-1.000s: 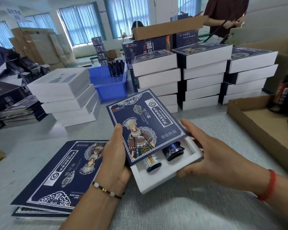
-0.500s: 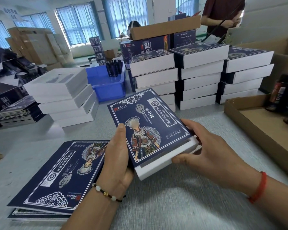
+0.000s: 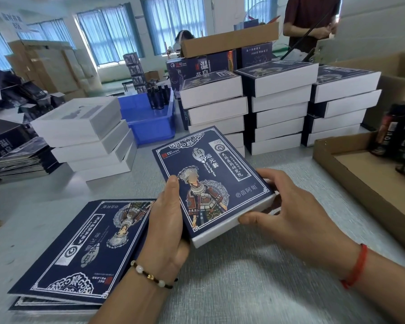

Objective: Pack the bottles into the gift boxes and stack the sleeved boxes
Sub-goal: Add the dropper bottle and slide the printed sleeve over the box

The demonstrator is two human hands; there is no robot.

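My left hand (image 3: 167,220) and right hand (image 3: 288,211) gripped the sleeved box (image 3: 211,183); flat sleeves (image 3: 80,249) lay left; stacked boxes (image 3: 278,106) stood beyond on the counter (image 3: 255,288).

Grey table (image 3: 255,288). On it: pile of flat navy sleeves (image 3: 80,249) near left, white box stack (image 3: 87,139), blue bin (image 3: 150,122), three sleeved box stacks (image 3: 278,108) at back, shallow cardboard tray (image 3: 351,169) right, flat dark packs (image 3: 21,160) far left.
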